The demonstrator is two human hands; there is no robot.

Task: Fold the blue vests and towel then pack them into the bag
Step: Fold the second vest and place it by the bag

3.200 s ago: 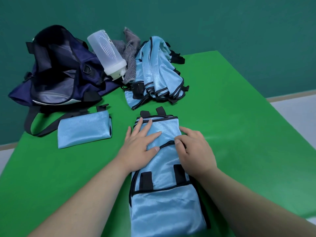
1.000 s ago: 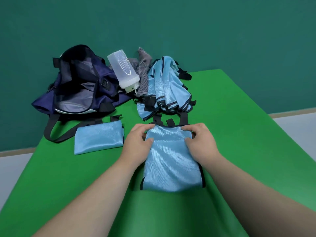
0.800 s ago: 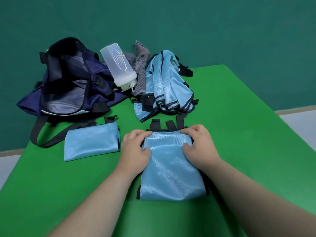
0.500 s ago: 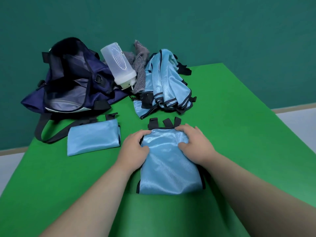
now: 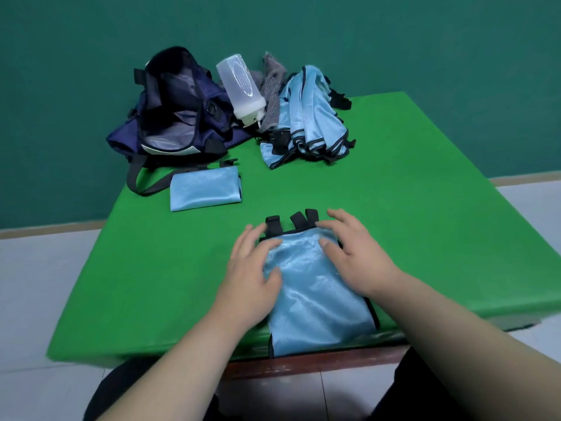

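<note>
A light-blue vest (image 5: pixel 315 302), folded in half with black straps at its far end, lies at the near edge of the green table (image 5: pixel 425 226). My left hand (image 5: pixel 252 275) rests flat on its left side with fingers spread. My right hand (image 5: pixel 352 253) lies on its upper right part, fingers relaxed. A second folded blue vest (image 5: pixel 203 188) sits further left. A heap of unfolded blue vests (image 5: pixel 306 117) lies at the back, with a grey towel (image 5: pixel 271 92) beside it. The navy bag (image 5: pixel 179 107) stands open at the back left.
A translucent plastic bottle (image 5: pixel 243 86) leans between the bag and the towel. The bag's black strap (image 5: pixel 142 183) trails onto the table near the folded vest. A teal wall stands behind the table. The table's near edge lies just under the vest.
The long vest was folded in half toward its strap end. My hands then loosened from its far edge and now lie flat on it. The camera view has pulled back.
</note>
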